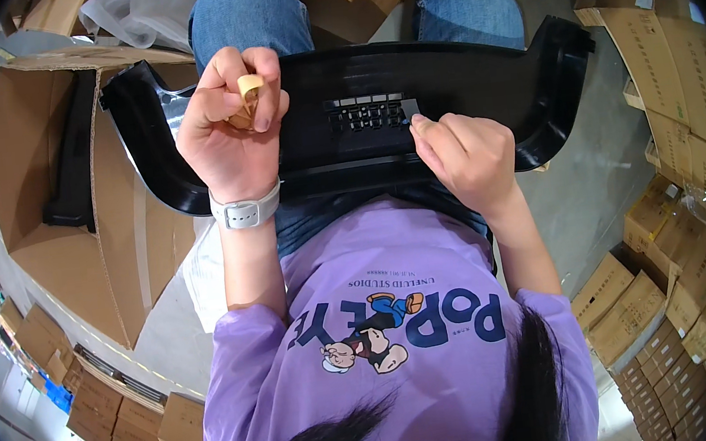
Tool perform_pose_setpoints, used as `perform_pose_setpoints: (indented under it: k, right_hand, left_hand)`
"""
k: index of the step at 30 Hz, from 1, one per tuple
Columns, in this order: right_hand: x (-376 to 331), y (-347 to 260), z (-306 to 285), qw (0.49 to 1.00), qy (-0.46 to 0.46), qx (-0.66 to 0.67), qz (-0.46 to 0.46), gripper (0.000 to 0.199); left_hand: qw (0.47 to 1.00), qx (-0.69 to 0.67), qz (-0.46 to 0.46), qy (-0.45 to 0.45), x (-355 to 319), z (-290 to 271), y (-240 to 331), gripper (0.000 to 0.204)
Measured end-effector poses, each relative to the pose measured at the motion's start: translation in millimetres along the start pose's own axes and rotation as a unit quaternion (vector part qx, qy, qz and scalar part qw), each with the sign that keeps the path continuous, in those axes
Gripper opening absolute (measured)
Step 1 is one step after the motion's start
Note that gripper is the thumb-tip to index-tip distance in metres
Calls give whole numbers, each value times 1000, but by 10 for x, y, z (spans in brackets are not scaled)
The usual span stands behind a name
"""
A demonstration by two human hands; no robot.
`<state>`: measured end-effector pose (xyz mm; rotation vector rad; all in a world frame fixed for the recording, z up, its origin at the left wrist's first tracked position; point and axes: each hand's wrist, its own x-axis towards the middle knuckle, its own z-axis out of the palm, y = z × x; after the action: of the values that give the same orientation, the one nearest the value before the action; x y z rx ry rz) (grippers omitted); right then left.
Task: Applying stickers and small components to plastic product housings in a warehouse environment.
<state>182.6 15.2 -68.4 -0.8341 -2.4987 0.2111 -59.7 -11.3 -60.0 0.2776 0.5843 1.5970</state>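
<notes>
A long black plastic panel (302, 152) with upturned ends lies across my lap, and a grid of small slots (367, 113) sits near its middle. My left hand (232, 138), palm up above the panel's left part, has its fingers curled round a curled yellowish strip (250, 84); whether it is tape or paper I cannot tell. At the right end of the slots my right hand (469, 153) is closed in a pinch. A small thin grey piece (411, 110) shows at its thumb and fingertip, close over the panel.
To the left stands an open cardboard box (45, 116) with another black plastic part (74, 156) inside. Stacked cartons (665, 54) line the right side, and more boxes (96, 407) stand at the lower left. Clear plastic wrap (142, 14) lies beyond my knee.
</notes>
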Motion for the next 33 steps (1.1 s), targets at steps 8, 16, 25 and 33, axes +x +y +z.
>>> perform_pose_setpoints:
  k: [8, 16, 25, 33]
  right_hand:
    - [-19, -1, 37, 1000, -27, 15, -4, 14]
    - [-5, 3, 57, 999, -47, 21, -11, 20]
    - [-12, 13, 76, 998, -56, 25, -7, 19]
    - [41, 99, -115, 987, -148, 64, -20, 8]
  left_hand:
    - [993, 70, 92, 19, -42, 2, -5, 7]
    - [991, -82, 82, -61, -39, -54, 28, 11]
    - [992, -105, 19, -69, -9, -61, 7, 13]
    - [998, -2, 52, 24, -70, 2, 36, 9]
